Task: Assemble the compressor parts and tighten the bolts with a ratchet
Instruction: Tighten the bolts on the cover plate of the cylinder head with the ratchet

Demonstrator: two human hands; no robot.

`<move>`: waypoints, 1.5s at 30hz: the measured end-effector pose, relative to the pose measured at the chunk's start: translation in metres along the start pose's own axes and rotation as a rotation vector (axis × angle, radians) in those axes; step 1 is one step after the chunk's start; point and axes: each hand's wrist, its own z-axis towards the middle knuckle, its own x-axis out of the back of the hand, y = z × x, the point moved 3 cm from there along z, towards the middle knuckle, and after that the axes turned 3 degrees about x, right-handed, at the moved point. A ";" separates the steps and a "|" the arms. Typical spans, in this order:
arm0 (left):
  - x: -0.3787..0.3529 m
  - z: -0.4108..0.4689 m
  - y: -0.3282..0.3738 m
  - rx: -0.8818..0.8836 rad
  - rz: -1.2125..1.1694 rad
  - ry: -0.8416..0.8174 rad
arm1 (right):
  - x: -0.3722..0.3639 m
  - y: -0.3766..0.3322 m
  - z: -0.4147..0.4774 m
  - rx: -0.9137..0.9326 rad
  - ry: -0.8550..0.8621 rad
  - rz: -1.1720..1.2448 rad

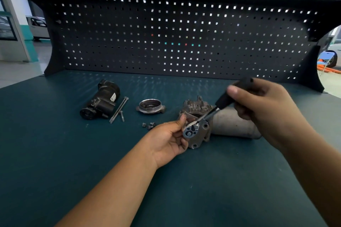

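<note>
Ratchet (224, 98) applied to compressor housing (200, 134), centre-right on the counter (73, 153).
Right hand (258, 106) grips the ratchet handle; left hand (166, 140) pinches the ratchet head against the housing, apparently seated, though the contact is hidden.

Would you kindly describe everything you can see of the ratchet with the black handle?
The black-handled ratchet with its shiny metal shank slants from upper right down to lower left. The right hand grips its black handle; its chrome head rests on the end flange of the grey metal compressor housing, which the left hand holds beside the head. Any socket beneath is hidden.
</note>
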 end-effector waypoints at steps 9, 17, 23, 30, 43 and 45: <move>0.005 0.003 0.000 -0.035 0.034 -0.012 | -0.096 -0.038 0.020 0.279 -0.277 -0.460; 0.002 0.002 0.001 -0.002 -0.050 0.024 | -0.045 -0.020 0.002 0.072 0.057 -0.067; 0.003 0.001 0.000 0.035 -0.079 0.020 | -0.029 0.024 -0.033 -0.234 0.385 0.402; 0.002 -0.005 0.000 0.077 0.032 -0.102 | -0.034 0.055 -0.056 -0.442 0.648 0.729; 0.004 0.000 0.001 0.021 -0.035 -0.044 | -0.101 -0.016 -0.005 0.199 -0.211 -0.587; 0.005 0.001 0.000 0.037 -0.043 -0.054 | -0.091 -0.008 -0.007 0.156 -0.096 -0.444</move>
